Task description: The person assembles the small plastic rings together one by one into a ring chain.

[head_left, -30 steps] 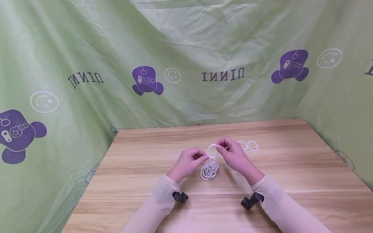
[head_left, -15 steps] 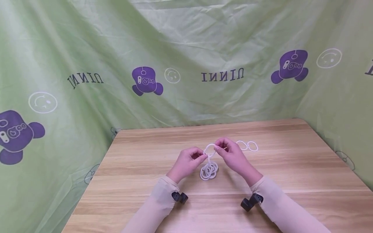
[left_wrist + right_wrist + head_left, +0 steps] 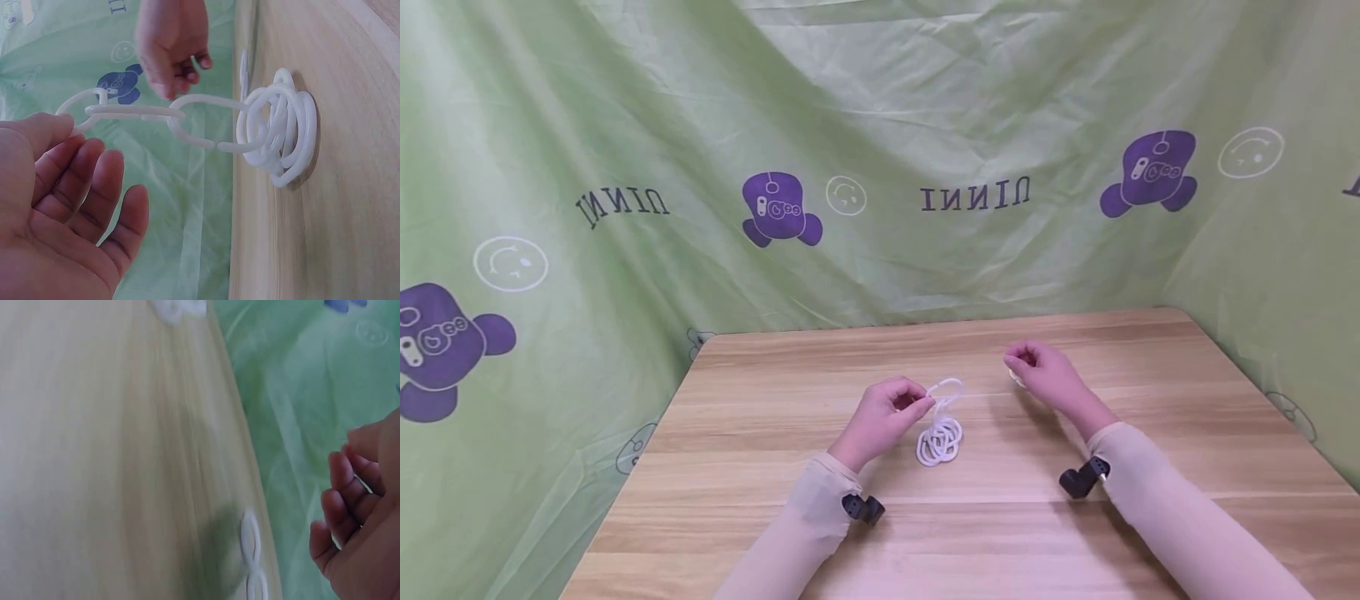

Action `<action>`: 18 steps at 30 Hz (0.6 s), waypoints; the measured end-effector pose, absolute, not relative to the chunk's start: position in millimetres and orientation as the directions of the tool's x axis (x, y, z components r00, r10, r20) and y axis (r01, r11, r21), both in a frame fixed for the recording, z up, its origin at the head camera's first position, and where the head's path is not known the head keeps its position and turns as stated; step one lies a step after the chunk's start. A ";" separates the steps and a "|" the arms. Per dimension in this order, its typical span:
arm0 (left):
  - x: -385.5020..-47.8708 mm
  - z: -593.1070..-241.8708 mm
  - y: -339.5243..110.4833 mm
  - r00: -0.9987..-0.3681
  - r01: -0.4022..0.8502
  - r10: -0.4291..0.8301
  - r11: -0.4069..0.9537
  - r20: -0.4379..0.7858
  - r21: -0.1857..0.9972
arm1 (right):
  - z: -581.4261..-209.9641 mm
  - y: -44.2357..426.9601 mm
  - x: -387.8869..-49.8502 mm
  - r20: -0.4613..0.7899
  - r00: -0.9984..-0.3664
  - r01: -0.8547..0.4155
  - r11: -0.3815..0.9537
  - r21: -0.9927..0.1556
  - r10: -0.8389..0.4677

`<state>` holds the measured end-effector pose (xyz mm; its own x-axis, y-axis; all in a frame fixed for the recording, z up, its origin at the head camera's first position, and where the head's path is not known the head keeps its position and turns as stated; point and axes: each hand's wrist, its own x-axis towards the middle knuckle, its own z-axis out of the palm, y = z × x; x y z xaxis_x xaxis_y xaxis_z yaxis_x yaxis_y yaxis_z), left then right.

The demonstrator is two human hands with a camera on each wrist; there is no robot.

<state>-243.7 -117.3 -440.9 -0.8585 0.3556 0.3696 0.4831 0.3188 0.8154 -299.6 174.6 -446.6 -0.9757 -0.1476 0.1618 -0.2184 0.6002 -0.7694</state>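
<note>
Thumb and index finger of my left hand pinch the top oval ring of a white plastic chain. In the left wrist view, linked rings stretch from these fingers to a heap of white rings on the table. Each linked ring shows a small split where visible. Over to the right, my right hand hovers above the table with loosely bent fingers and nothing visible in them. Below it lie two separate white oval rings, mostly hidden by the hand in the head view.
A wooden table carries all the rings. Its back edge runs along a green cloth with purple figures, which also hangs on both sides. A black wrist camera sits at the right sleeve, another at the left.
My right hand has let go of the chain's top ring and moved right, over the loose rings. My left hand stays in place, still pinching the chain, whose top ring now tilts over.
</note>
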 end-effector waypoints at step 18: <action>-243.4 -438.6 -117.9 -0.855 0.485 0.375 0.336 0.358 0.807 | -466.6 195.1 -339.0 0.077 -0.975 -0.220 0.840 -0.496 -0.209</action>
<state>-243.4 -117.9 -438.6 -0.8551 0.3750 0.3579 0.4853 0.3363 0.8071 -339.0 195.1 -466.6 -0.9747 -0.2095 0.0774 -0.2199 0.8402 -0.4957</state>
